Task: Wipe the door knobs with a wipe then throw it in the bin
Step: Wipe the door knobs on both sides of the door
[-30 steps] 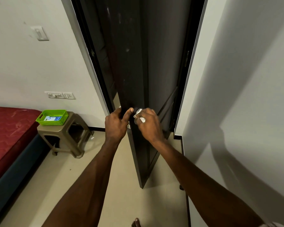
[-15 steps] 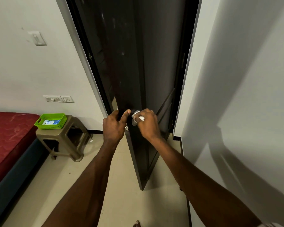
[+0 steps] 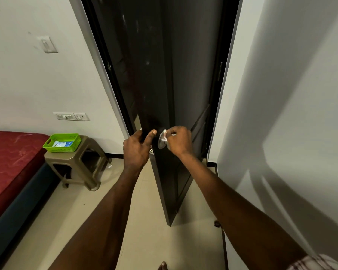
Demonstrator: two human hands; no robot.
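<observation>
— What's he got hold of there, from where you stand?

— The tall dark wooden door (image 3: 160, 75) stands edge-on, half open. His left hand (image 3: 136, 151) is wrapped round its edge, thumb (image 3: 151, 134) stretched along the near side and the other fingers curled behind, out of sight.

— And the other one?

— The right hand (image 3: 179, 142) has its fingers bunched tight, pinching a crumpled white wipe (image 3: 166, 133) against the round silver metal door knob (image 3: 161, 141) on the right face of the door. Only a scrap of the wipe peeks out between his knuckles; the rest is buried in his fist.

— Is there a knob on the far side?

— There's a glint of metal just under his left hand, but I can't make out what it is.

— How's he standing?

— Both bare forearms reach out and forward, converging at the door's edge at knob height, wrists about level. The right shoulder is cut off, with only a bit of striped sleeve (image 3: 312, 263) showing. A toe (image 3: 163, 266) pokes in at the bottom.

— Anything nearby?

— A red mattress (image 3: 10, 162), a beige plastic stool (image 3: 80, 162) and a lime-green plastic basket (image 3: 61, 143) on it, well off to the left.
</observation>
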